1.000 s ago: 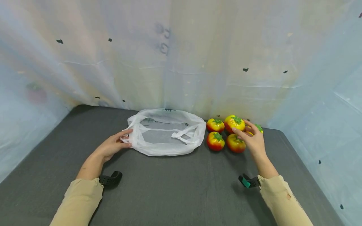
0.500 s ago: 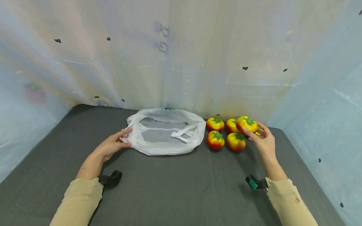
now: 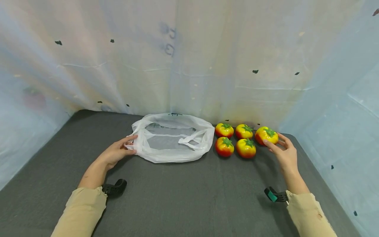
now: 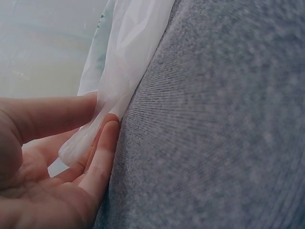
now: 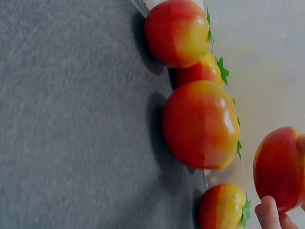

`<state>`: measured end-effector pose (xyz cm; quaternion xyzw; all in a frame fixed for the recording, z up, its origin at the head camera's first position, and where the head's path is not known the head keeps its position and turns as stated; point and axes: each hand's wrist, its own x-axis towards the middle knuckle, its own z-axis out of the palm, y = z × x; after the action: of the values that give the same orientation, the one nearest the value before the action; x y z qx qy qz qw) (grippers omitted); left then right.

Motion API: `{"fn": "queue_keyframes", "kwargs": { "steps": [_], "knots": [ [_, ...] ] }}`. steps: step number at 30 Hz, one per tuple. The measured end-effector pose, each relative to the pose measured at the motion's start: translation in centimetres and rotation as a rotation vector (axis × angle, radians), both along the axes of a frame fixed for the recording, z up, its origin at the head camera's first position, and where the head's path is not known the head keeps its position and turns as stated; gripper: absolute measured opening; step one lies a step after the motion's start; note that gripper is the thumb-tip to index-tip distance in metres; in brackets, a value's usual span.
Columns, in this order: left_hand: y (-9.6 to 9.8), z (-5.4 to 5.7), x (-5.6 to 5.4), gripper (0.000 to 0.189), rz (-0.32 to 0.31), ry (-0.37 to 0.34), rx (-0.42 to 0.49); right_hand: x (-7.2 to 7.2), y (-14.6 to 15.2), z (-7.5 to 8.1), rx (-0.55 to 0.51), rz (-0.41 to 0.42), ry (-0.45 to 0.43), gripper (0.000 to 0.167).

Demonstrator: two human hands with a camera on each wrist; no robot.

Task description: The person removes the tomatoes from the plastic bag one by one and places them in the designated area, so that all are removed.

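Observation:
My left hand (image 3: pixel 116 153) pinches the left end of a white plastic bag (image 3: pixel 170 157), which lies with its mouth spread wide. In the left wrist view, the gathered plastic (image 4: pixel 102 112) runs between thumb and fingers. My right hand (image 3: pixel 285 151) holds a red-and-yellow tomato (image 3: pixel 264 135) with a green star-shaped top, thumb in front and fingers behind. In the right wrist view, the held tomato (image 5: pixel 279 169) hangs above another tomato (image 5: pixel 220 207), which the head view hides. Several more tomatoes (image 3: pixel 246 148) stand in two short rows between the bag and my right hand.
A dark grey cloth-covered table (image 3: pixel 189 200) lies beneath everything. Pale plastic sheeting (image 3: pixel 204 65) rises right behind the bag and tomatoes and also closes off both sides. One tomato (image 3: pixel 224 130) stands right at the bag's right edge.
My right hand has carried the held tomato to the right and lower, from over the back row's middle to its right end. My left hand and the bag stay put.

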<state>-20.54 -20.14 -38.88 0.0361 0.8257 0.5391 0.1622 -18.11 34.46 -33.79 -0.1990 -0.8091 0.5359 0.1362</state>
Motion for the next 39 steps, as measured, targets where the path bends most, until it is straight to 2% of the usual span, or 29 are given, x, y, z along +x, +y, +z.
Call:
{"fn": "queue_keyframes", "kwargs": {
  "steps": [8,16,20,23,32,35,39],
  "knots": [
    [-0.4,0.0,0.0,0.072,0.003,-0.005,0.005,-0.1,1.2,-0.6,0.086,0.04,-0.076,0.083],
    [-0.3,0.0,0.0,0.072,0.01,0.002,-0.008,-2.6,5.9,-5.5,0.124,0.037,-0.074,0.094],
    [-0.2,0.1,0.0,0.071,0.023,-0.006,-0.024,-2.9,6.7,-6.4,0.13,0.03,-0.077,0.096],
    [-0.1,0.1,-0.1,0.071,0.025,-0.007,-0.024,-2.5,6.2,-6.1,0.148,0.023,-0.096,0.097],
    [0.0,0.1,-0.1,0.071,0.009,-0.003,0.008,0.4,2.5,-2.4,0.153,0.031,-0.182,0.088],
    [0.1,0.0,-0.2,0.071,0.008,-0.006,0.021,0.9,1.9,-1.8,0.136,0.033,-0.194,0.086],
    [0.1,0.0,-0.1,0.071,0.008,-0.003,0.019,1.2,1.8,-1.9,0.127,0.053,-0.223,0.086]
  ]
}}
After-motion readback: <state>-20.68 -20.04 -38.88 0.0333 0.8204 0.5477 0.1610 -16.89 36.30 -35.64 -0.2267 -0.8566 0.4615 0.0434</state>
